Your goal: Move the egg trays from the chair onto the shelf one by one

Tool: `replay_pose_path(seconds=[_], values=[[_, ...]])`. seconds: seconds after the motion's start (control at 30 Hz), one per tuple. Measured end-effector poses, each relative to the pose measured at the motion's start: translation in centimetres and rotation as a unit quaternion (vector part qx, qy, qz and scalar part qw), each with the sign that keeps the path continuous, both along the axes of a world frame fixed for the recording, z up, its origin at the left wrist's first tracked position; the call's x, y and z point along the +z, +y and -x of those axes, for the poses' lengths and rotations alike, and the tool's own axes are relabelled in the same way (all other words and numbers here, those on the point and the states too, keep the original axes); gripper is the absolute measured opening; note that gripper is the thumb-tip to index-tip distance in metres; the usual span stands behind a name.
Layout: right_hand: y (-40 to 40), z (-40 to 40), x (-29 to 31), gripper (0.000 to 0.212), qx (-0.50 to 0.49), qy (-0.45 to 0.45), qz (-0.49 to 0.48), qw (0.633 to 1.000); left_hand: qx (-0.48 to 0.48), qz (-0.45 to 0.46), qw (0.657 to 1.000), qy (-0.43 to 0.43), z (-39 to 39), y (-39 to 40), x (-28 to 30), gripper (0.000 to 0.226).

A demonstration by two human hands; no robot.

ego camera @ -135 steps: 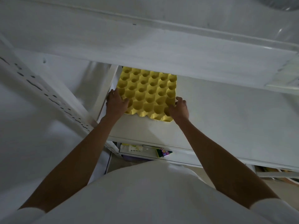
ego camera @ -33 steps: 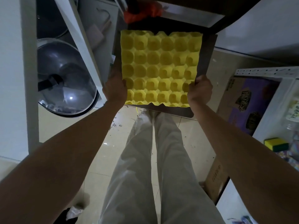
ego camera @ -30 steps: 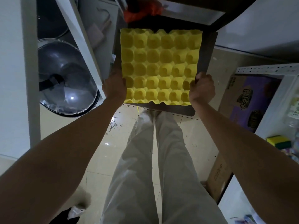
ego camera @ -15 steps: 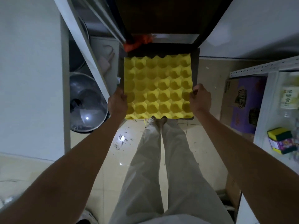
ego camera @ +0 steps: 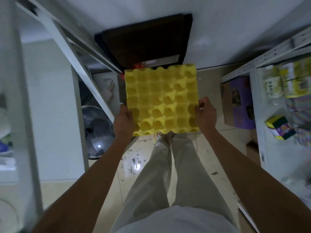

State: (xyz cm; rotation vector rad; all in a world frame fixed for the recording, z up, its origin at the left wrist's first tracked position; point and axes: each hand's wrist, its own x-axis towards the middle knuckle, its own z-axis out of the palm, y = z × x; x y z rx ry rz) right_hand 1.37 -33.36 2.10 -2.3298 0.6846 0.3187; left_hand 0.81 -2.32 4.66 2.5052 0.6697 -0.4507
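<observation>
We hold a yellow egg tray (ego camera: 161,98) in the air above the floor, level with our knees, its cups facing up. Our left hand (ego camera: 123,121) is clamped on its near left edge, thumb on top and the other fingers hidden beneath; our right hand (ego camera: 206,113) is clamped on the right edge the same way, fingertips curled over the rim. The tray's near corners are partly covered by both hands, and its underside cannot be seen.

Just beyond the tray's far edge stands the dark chair (ego camera: 146,41), only its back and a strip of seat showing; the tray covers the rest of the seat, so we cannot tell whether more trays lie there. A scrap of something orange-red (ego camera: 138,66) peeks out between chair and tray, too little of it to identify.

To our right a white metal shelf (ego camera: 262,64) runs out of the frame, its contents smeared by motion blur: a yellow-and-green sponge pack (ego camera: 280,127) and pale yellow packets (ego camera: 292,81) with unreadable print. A purple-printed cardboard box (ego camera: 239,101) leans beneath it on the tiled floor (ego camera: 134,163), which is littered with dark specks. To our left, behind a slanted white bar (ego camera: 80,64), a glass pot lid (ego camera: 98,130) shows only in part. Our light trousers (ego camera: 168,174) fill the foreground.
</observation>
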Motion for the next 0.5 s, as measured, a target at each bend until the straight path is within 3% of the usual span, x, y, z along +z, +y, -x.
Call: replay_pose_path(seconds=[0.23,0.37,0.5], values=[[-4.2,8.6,11.9,0.011,-0.209,-0.024,-0.033,0.977,-0.088,0.141,0.984,-0.055,-0.9,-6.8,10.3,0.016],[-5.5,16.6,19.0,0.007,-0.355,-0.098,-0.043,0.929,-0.260,0.186,0.939,-0.124,0.2,-10.8,14.5,0.013],[-3.3,26.9,24.7,0.022,-0.443,-0.126,0.014,0.887,-0.388,0.225,0.882,-0.141,2.7,-14.7,19.6,0.016]])
